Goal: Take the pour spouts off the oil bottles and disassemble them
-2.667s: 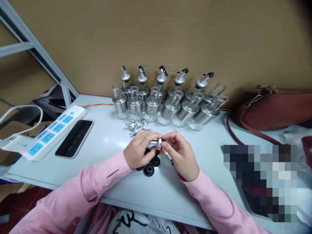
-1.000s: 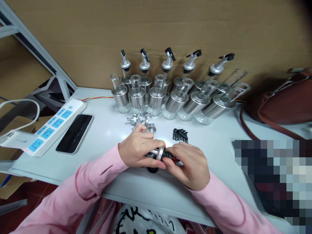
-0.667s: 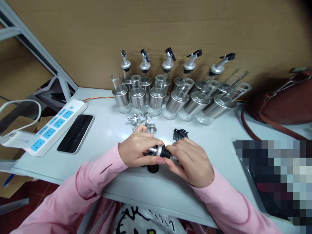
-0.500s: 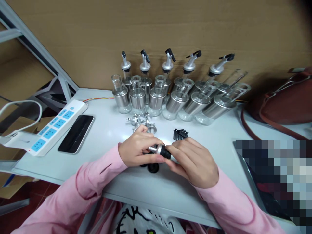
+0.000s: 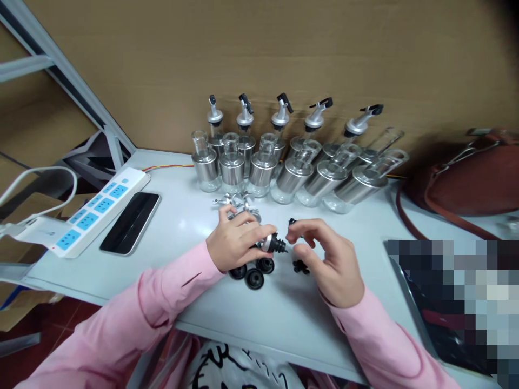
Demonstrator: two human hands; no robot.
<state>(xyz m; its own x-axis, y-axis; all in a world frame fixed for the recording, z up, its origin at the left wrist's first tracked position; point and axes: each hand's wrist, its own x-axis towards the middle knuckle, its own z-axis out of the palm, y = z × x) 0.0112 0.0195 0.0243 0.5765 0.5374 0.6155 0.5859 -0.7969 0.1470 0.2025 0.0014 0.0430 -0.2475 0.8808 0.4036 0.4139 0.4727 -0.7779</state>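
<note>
1. In the middle of the white table (image 5: 170,227), the left hand (image 5: 231,246) is closed around a small metal spout (image 5: 272,243). A black stopper is already on the end of the spout, which points toward the right hand.
2. The right hand (image 5: 330,259) is just beside the spout but not touching it. Its fingers are half open, and the thumb and first finger pinch a tiny black piece (image 5: 292,222).
3. Three black rubber rings (image 5: 253,273) lie on the table under the left hand, and some loose black bits (image 5: 300,266) lie under the right hand.
4. A few bare metal spouts (image 5: 237,204) wait just behind the left hand, so I think more need building.
5. At the back, five bottles (image 5: 279,116) have spouts on. The front bottles (image 5: 292,175) have open tops, so much work looks left.
</note>
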